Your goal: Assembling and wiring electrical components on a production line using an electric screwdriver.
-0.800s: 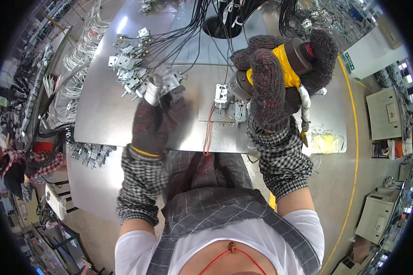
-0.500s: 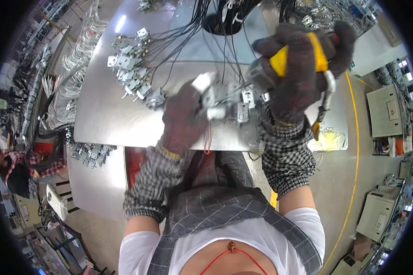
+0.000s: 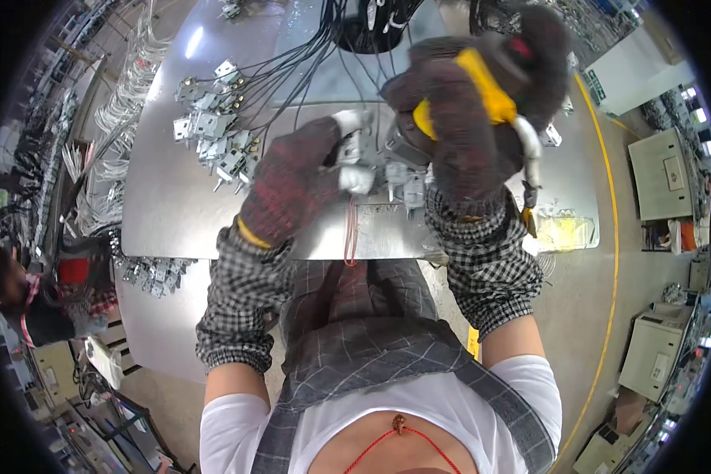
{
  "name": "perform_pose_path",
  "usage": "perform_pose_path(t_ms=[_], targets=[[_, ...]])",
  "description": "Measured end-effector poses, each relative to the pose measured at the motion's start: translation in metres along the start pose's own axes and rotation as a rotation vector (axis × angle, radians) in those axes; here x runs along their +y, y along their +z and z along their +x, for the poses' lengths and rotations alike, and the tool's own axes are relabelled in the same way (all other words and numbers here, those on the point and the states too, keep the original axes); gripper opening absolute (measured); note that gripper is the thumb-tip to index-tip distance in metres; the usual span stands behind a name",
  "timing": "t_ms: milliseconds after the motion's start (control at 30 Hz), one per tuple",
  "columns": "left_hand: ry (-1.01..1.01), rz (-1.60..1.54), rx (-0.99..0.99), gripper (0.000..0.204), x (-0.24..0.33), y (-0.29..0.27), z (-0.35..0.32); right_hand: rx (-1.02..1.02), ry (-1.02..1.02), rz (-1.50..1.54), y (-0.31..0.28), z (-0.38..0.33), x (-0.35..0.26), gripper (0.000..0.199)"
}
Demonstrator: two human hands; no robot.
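Observation:
My left hand [image 3: 288,178], in a dark knit glove with white fingertips, is closed around a small silver metal part [image 3: 357,148] above the steel table [image 3: 182,209]. In my gloved right hand [image 3: 460,130] is a yellow-and-black power tool [image 3: 486,87], its front end facing the part in my left hand. Whether the two touch is hard to make out. Just below the tool, several more metal parts [image 3: 405,186] lie on the tabletop. A thin reddish cord loop [image 3: 351,233] hangs at the near table edge.
Metal parts on black wires [image 3: 217,126] are heaped at the left of the table. Their wires lead to a dark round opening [image 3: 369,35] at the back. A yellow clear-wrapped item [image 3: 565,231] sits at the right corner. Another person [image 3: 43,300] is at the far left.
My right hand has swung the power tool leftward, toward the part in my left hand. My left hand has shifted slightly left, with its forearm tilting outward.

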State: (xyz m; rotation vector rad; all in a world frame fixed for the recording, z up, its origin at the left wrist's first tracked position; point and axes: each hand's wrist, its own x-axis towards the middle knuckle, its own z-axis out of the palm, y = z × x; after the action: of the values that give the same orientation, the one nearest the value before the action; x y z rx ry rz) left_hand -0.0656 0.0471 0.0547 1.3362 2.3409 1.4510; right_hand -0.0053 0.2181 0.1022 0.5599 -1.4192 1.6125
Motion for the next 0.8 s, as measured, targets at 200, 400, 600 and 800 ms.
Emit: perform_pose_path(t_ms=[200, 400, 600, 800], targets=[[0.005, 0.035, -0.056, 0.063, -0.008, -0.003, 0.001, -0.013, 0.052, -0.216, -0.011, 0.009, -0.009, 0.065], [0.033, 0.180, -0.134, 0.063, -0.022, -0.001, 0.009, 0.195, -0.099, -0.105, 0.002, 0.000, 0.007, 0.065], [0.038, 0.185, -0.154, 0.063, -0.016, 0.001, 0.006, 0.221, -0.066, -0.221, 0.000, -0.010, 0.006, 0.066], [0.152, 0.209, -0.115, 0.061, -0.018, 0.014, 0.004, 0.205, -0.091, -0.093, -0.004, -0.016, 0.009, 0.067]])
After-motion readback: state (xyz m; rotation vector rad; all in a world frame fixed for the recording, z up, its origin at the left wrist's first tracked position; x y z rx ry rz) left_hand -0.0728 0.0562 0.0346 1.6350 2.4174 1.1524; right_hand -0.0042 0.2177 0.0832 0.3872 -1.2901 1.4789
